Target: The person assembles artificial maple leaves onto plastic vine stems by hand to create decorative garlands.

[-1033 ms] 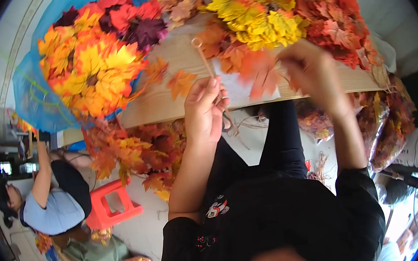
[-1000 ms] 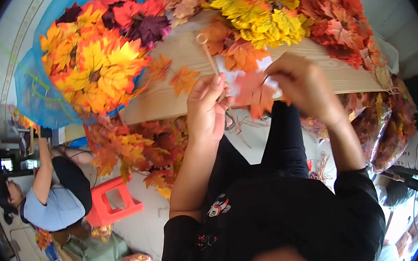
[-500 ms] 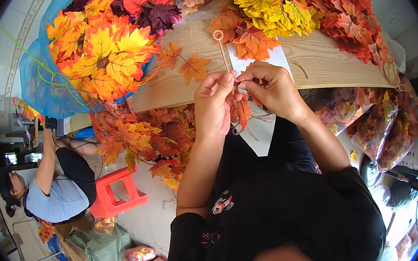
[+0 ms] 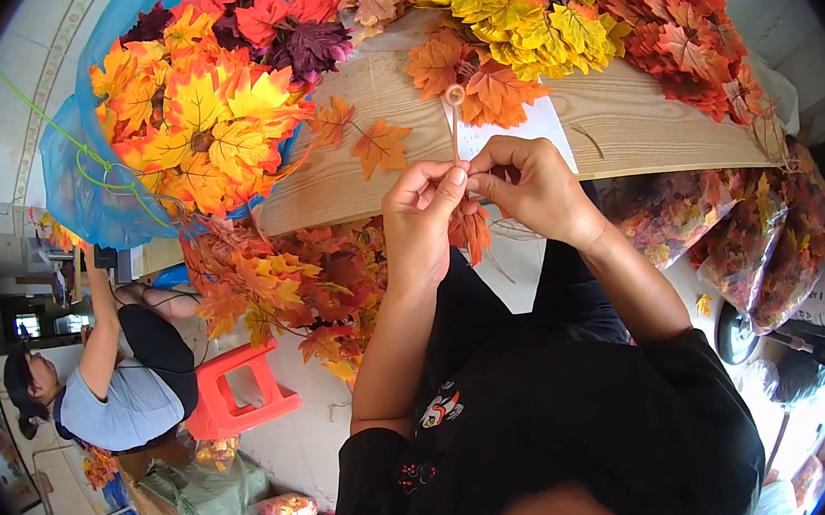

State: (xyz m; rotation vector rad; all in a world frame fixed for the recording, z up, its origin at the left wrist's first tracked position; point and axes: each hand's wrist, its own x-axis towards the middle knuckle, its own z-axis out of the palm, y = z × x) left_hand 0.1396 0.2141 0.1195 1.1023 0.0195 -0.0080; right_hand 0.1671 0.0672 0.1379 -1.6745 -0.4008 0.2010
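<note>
My left hand (image 4: 420,215) pinches a thin tan stem (image 4: 456,132) between thumb and fingers. It stands up from the grip and ends in a round loop. Right beside it, the thumb and fingertips of my right hand (image 4: 537,191) are pressed together at the stem's lower end; what lies in that pinch is hidden. Small orange artificial leaves (image 4: 472,234) hang below the fingers, with thin stems trailing under my right hand. Both hands are above the near edge of the wooden table (image 4: 371,81), in front of a white sheet of paper (image 4: 519,130).
Orange-yellow artificial leaves (image 4: 209,108) fill a blue bag at left. Yellow leaves (image 4: 539,22) and red leaves (image 4: 674,34) lie at the far side. More leaves (image 4: 324,266) hang by my left forearm. A red stool (image 4: 242,391) and a seated co-worker (image 4: 123,395) are farther left.
The looped stem has moved slightly right and nearer to me, and its loop is lower in the picture. Both hands have shifted a little and remain pinched together.
</note>
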